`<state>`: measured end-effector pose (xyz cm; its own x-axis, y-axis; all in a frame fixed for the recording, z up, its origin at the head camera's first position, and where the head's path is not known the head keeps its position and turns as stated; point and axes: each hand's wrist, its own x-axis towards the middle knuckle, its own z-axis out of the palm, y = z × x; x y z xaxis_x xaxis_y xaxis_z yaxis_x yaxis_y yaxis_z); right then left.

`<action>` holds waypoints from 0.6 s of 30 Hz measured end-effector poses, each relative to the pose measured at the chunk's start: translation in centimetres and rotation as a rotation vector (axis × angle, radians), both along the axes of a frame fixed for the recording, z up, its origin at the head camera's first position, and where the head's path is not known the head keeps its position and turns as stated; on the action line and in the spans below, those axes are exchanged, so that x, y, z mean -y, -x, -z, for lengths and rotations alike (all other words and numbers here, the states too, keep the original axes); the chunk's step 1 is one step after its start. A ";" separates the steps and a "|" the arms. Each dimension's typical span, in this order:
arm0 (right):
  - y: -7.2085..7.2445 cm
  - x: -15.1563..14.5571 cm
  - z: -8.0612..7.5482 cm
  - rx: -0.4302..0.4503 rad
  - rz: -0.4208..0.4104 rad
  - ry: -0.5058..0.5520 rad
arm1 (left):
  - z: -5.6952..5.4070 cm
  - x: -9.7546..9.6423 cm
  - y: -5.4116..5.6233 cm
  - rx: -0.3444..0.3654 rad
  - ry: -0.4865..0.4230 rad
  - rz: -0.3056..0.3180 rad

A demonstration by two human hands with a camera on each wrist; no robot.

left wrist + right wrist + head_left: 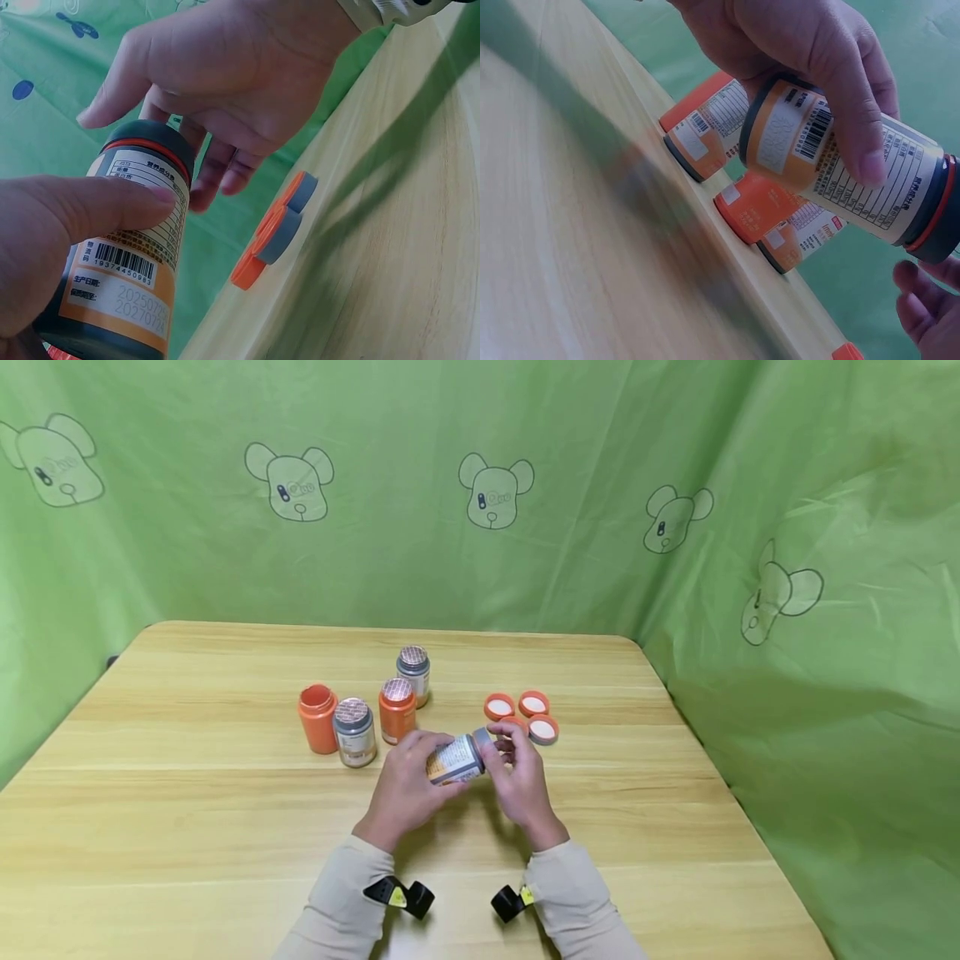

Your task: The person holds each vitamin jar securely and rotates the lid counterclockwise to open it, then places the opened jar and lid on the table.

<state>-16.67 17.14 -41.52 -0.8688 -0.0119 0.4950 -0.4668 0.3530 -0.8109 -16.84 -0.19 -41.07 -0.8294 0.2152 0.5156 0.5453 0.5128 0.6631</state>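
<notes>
My left hand [407,783] grips the body of a grey supplement bottle [455,762] with a white and orange label. The bottle lies tilted above the table, its capped end toward the right. My right hand [522,778] is at the dark grey cap [482,740], thumb and fingers around it. A red-orange ring [161,145] shows just below the cap in the left wrist view. The left thumb [859,127] presses along the label in the right wrist view. Part of the right hand's contact with the cap is hidden.
Left of the hands stand uncapped bottles: an orange one [318,727], a grey one [356,742], a foil-topped orange one [397,718] and a grey one [415,675] behind. Several caps [543,729] lie liner up beyond the right hand. A green curtain [405,568] surrounds the wooden table [187,827].
</notes>
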 end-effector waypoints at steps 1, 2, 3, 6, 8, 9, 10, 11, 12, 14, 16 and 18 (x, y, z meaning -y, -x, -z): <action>-0.1 0.1 -0.2 0.000 0.016 -0.017 | 0.0 0.0 0.0 -0.001 -0.002 0.003; -0.3 0.3 -0.7 0.000 0.027 -0.031 | 0.0 0.0 0.0 -0.002 -0.003 0.005; -0.6 0.4 -1.2 0.005 0.033 -0.035 | 0.0 0.0 0.0 -0.004 -0.002 0.007; -1.4 0.9 -2.6 0.035 0.039 -0.028 | 0.0 0.0 0.0 -0.003 -0.003 0.010; -1.9 1.2 -3.4 0.055 0.032 -0.018 | 0.0 0.0 -0.1 0.001 0.001 0.006; -1.9 1.2 -3.4 0.060 0.029 -0.014 | 0.0 0.0 -0.1 0.002 0.005 0.003; -2.0 1.2 -3.5 0.064 0.024 -0.007 | 0.0 0.0 -0.1 0.008 0.007 0.000; -2.0 1.2 -3.5 0.063 0.013 0.003 | 0.0 0.1 -0.1 0.013 0.009 -0.004; -2.0 1.2 -3.5 0.058 -0.001 0.016 | 0.0 0.1 -0.1 0.018 0.012 -0.007; -1.9 1.1 -3.3 0.042 -0.026 0.036 | -0.1 0.1 -0.1 0.025 0.009 -0.009; -1.8 1.0 -3.2 0.025 -0.041 0.042 | -0.1 0.1 -0.1 0.028 0.007 -0.009; -1.8 1.0 -3.2 0.009 -0.039 0.031 | -0.1 0.1 -0.1 0.028 0.006 -0.006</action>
